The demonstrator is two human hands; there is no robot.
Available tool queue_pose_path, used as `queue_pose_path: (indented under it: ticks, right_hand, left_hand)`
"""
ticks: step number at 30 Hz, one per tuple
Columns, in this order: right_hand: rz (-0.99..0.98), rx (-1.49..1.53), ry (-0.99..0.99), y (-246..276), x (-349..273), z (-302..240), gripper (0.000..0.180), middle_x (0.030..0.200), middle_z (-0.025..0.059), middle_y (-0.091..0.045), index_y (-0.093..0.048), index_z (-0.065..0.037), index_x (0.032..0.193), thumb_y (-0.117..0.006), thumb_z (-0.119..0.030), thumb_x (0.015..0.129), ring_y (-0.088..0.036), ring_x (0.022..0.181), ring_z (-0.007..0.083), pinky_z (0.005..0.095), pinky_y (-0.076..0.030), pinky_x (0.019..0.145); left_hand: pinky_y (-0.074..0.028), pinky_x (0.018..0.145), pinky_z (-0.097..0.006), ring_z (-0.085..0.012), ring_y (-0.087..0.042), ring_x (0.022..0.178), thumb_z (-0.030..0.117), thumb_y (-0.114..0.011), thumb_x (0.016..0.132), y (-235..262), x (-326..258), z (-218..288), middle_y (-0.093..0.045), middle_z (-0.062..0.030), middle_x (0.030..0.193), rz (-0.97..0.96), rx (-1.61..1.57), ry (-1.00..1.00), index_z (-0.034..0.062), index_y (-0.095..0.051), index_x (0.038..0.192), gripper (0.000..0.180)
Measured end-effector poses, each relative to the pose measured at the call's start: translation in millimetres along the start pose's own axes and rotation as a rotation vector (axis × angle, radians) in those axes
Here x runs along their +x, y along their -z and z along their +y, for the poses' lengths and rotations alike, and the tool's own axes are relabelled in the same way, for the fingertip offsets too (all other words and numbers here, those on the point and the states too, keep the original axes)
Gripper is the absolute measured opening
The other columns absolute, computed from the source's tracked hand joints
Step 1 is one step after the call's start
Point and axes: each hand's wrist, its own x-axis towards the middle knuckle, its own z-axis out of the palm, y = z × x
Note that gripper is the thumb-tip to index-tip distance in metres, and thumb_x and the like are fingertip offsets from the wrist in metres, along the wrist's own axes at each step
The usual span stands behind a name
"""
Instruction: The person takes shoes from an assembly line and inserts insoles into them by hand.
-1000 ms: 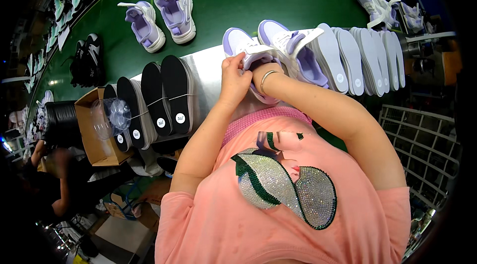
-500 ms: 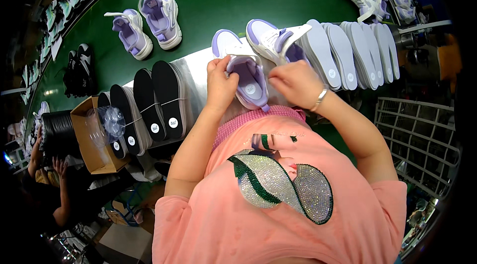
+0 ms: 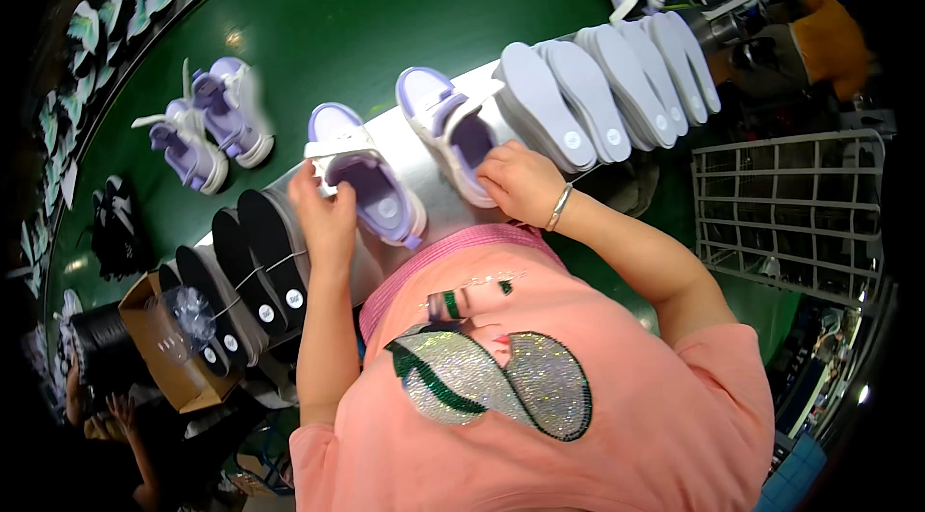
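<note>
Two lavender-and-white sneakers stand side by side on a metal ledge before me, toes pointing away. My left hand (image 3: pixel 326 213) pinches the collar and strap edge of the left sneaker (image 3: pixel 339 124). Inside that shoe lies a lavender insole with a round white label. At the right sneaker (image 3: pixel 424 93), my right hand (image 3: pixel 523 183) has its fingers closed over the collar's right side near the heel. The inside of this shoe looks dark purple, and its bottom is partly in shadow.
Stacks of pale grey insoles (image 3: pixel 541 98) stand right of the sneakers, and black insoles (image 3: pixel 273 252) tied in bundles stand left. Beyond are a green belt (image 3: pixel 337 16), another lavender pair (image 3: pixel 231 107) and black shoes (image 3: pixel 120 223). An open carton (image 3: pixel 188 377) and a wire rack (image 3: pixel 785 213) flank me.
My right hand has come from blurred motion beside the right sneaker to a grip on its collar. My left hand stays at the left sneaker. The whole view has shifted and turned.
</note>
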Motion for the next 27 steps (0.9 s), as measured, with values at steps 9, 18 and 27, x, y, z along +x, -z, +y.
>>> queue_pose_path:
  ticks: [9, 18, 27]
  right_hand:
    - [0.296, -0.385, -0.514, 50.7, -30.7, 154.5, 0.029, 0.088, 0.0181, -0.056, -0.053, -0.002, 0.092, -0.059, -0.021, 0.071, -0.053, 0.084, 0.0332, 0.0394, -0.042, 0.073]
    - [0.215, -0.398, -0.739, 54.6, -26.6, 145.9, 0.038, 0.078, 0.0152, -0.058, -0.051, -0.005, 0.088, -0.064, -0.033, 0.067, -0.056, 0.073, 0.0302, 0.0384, -0.043, 0.067]
    - [-0.360, 0.917, -0.728, 93.5, -17.7, 7.2, 0.022, 0.067, 0.0058, -0.054, -0.057, -0.001, 0.068, -0.055, -0.022, 0.074, -0.052, 0.048, 0.0133, 0.0244, -0.042, 0.042]
  left_hand:
    - [-0.042, 0.079, -0.037, -0.0311, -0.049, 0.097, 0.009, -0.062, 0.070, -66.9, -17.2, 72.8, -0.048, -0.0191, 0.107, -0.159, -0.095, -0.516, -0.0020, -0.038, 0.117, 0.053]
    - [-0.042, 0.067, -0.043, -0.0362, -0.053, 0.079, 0.016, -0.054, 0.071, -88.9, 15.8, 70.5, -0.057, -0.0193, 0.086, -0.321, -0.055, -0.115, 0.0008, -0.051, 0.094, 0.028]
    - [-0.043, 0.063, -0.044, -0.0372, -0.055, 0.070, 0.018, -0.054, 0.072, -90.7, 16.5, 75.0, -0.056, -0.0202, 0.076, -0.217, 0.018, -0.096, 0.0003, -0.049, 0.087, 0.023]
